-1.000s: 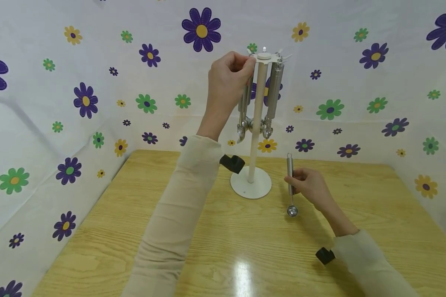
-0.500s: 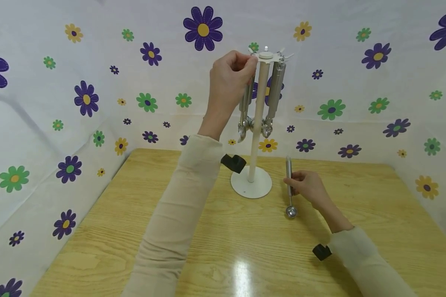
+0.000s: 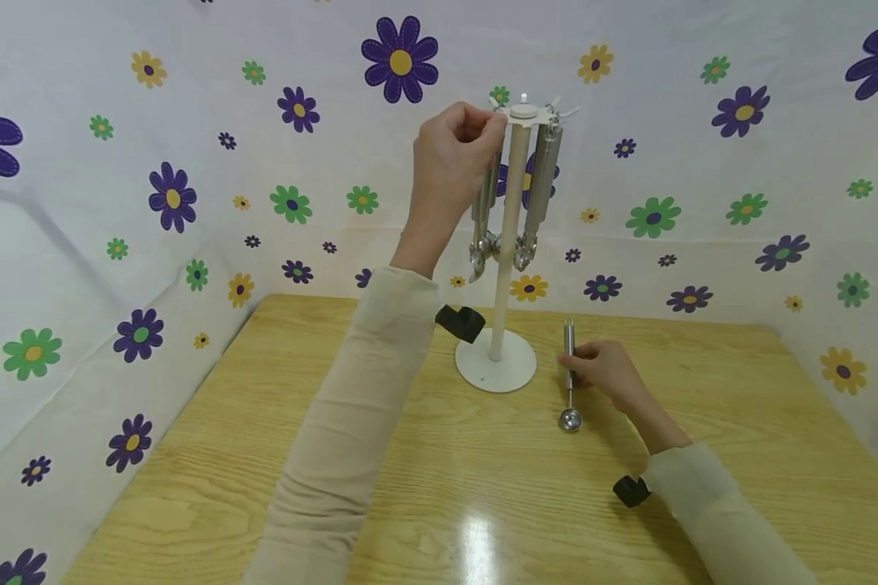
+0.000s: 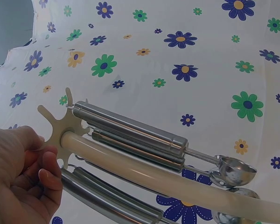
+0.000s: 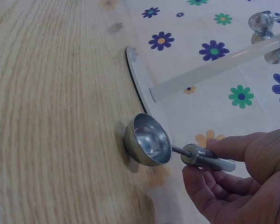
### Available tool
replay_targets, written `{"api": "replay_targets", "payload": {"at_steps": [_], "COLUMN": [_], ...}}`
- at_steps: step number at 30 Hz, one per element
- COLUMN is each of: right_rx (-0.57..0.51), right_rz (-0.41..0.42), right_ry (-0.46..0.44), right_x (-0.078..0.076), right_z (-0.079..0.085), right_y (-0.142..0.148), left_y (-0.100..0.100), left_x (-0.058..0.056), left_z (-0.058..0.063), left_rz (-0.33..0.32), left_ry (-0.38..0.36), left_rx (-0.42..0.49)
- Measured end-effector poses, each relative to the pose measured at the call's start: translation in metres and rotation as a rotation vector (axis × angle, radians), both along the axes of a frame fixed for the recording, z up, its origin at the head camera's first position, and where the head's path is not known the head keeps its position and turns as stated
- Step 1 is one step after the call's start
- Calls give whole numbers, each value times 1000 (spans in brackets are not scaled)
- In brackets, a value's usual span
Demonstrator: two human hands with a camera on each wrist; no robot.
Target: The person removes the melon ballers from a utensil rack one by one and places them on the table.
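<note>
My left hand (image 3: 449, 158) is raised to the white rack (image 3: 508, 236), its thumb and forefinger pinching one arm of the star-shaped hook top (image 4: 65, 126). Several metal measuring spoons (image 3: 545, 179) hang from the hooks by their handle ends, bowls downward. To the right of the rack's round base (image 3: 496, 372), my right hand (image 3: 603, 370) pinches the handle of another measuring spoon (image 3: 570, 418). Its bowl is lowest and its handle points up and away. The right wrist view shows the hollow of the bowl (image 5: 151, 140), near the tabletop; whether they touch I cannot tell.
A wood-grain table (image 3: 439, 487) lies under everything. Behind and beside it hangs a white cloth (image 3: 322, 162) printed with flowers. Black mounts stick out at both sleeve cuffs.
My right hand has shifted slightly left and down, and the top of its spoon's handle has dropped. The spoons hanging on the right have swung a little. My left hand keeps its place.
</note>
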State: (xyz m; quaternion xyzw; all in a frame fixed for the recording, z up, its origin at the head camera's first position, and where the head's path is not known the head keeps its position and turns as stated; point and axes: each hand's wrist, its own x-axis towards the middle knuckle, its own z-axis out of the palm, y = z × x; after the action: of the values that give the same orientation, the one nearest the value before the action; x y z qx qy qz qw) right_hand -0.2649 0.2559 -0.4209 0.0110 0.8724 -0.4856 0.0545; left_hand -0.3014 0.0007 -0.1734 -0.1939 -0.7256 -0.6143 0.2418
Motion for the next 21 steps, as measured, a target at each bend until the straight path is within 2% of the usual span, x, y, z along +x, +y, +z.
{"api": "replay_targets", "payload": {"at_steps": [10,14,21], "right_rx": [19,58,53], "right_rz": [-8,-23,-37], "right_ry": [-32,-41,-69], "right_x": [-2,-5,-10], "right_z": [-3,-7,-16], "right_y": [-1,0,1], "left_y": [0,0,1], "left_x": [2,2,0], "left_z": [0,-1,-1], "left_rz": [4,10,14], "left_ry": [4,9,15], "left_rx": [-2,-11,-10]}}
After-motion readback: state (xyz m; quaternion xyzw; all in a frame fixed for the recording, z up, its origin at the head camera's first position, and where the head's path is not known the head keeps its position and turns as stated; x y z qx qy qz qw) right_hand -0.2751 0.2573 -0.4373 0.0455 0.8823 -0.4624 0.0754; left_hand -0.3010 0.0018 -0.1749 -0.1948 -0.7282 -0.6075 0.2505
